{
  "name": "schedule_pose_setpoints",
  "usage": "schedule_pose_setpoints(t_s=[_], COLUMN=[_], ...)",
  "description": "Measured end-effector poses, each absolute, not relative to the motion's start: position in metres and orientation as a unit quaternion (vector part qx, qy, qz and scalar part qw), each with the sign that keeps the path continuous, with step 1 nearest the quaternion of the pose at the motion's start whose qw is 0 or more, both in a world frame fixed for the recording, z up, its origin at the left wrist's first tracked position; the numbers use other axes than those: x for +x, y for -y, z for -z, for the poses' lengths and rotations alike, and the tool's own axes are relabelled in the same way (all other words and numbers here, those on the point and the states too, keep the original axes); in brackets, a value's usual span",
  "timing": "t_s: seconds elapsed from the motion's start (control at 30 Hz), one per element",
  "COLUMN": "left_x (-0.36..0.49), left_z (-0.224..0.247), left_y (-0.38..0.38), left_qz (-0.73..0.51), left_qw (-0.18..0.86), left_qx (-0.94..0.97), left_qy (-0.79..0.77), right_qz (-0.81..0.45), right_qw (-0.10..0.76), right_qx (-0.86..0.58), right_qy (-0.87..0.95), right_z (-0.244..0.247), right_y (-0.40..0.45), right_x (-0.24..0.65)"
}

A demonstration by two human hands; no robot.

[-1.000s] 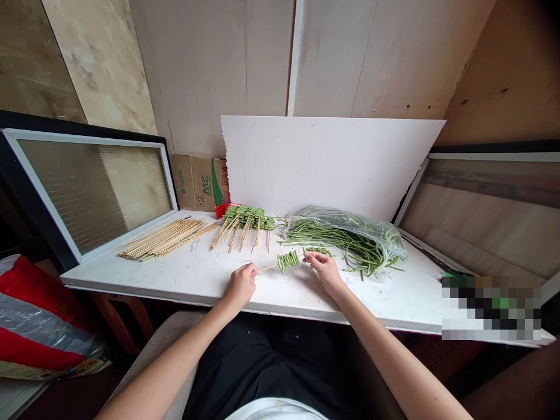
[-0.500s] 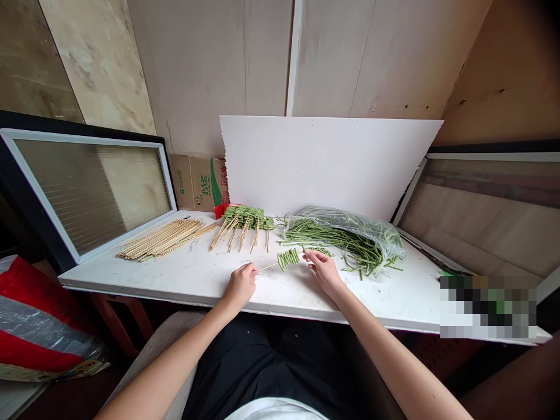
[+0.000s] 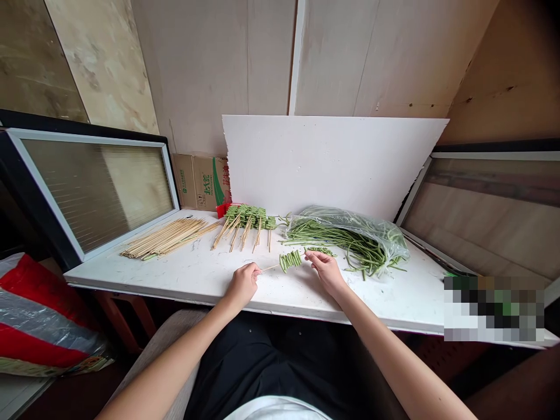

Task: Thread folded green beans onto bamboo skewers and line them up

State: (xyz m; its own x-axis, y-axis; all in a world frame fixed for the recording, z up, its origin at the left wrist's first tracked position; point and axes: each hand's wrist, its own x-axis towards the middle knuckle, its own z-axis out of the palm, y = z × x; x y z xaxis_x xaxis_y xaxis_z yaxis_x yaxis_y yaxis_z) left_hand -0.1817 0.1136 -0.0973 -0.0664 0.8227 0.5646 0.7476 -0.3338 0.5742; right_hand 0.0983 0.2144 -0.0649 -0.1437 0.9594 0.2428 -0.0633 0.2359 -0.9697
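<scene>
My left hand [image 3: 243,286] is closed around the bare end of a thin bamboo skewer [image 3: 270,268], held just above the table's front part. Green bean [image 3: 290,261] is threaded in tight, side-by-side folds or pieces near the skewer's far end. At that end, the thumb and fingers of my right hand [image 3: 324,269] are pinched together. Whatever lies between them is too small to make out. Just behind the right fingertips is a small heap of green bean pieces [image 3: 321,251], partly hidden by the hand.
Bare skewers [image 3: 168,238] lie in a pile on the white table [image 3: 184,279]. Bean-loaded skewers [image 3: 247,217] are stacked at the back middle. A clear plastic bag [image 3: 350,214] of long beans [image 3: 326,233] lies to the right. A cardboard box [image 3: 203,181] and white board [image 3: 332,163] stand behind.
The whole view has shifted slightly. Both hands keep nearly the same pose around the skewer, with the right fingertips still by its far end.
</scene>
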Motion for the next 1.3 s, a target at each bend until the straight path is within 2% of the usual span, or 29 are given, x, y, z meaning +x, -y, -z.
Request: schedule_pose_setpoints(t_s=[0.4, 0.87, 1.3], left_x=[-0.182, -0.18, -0.18], left_z=[0.098, 0.095, 0.096], left_y=[-0.114, -0.113, -0.113], left_qz=[-0.44, -0.438, -0.469], left_qw=[0.05, 0.046, 0.035], left_qx=[0.679, 0.686, 0.674], left_qy=[-0.585, -0.579, -0.57], right_qz=[-0.513, -0.484, -0.531], right_qw=[0.523, 0.519, 0.519], right_qx=[-0.357, -0.339, -0.318], right_qy=[0.58, 0.618, 0.59], right_z=[0.065, 0.06, 0.065], right_y=[-0.213, -0.201, -0.209], right_x=[0.1, 0.094, 0.096])
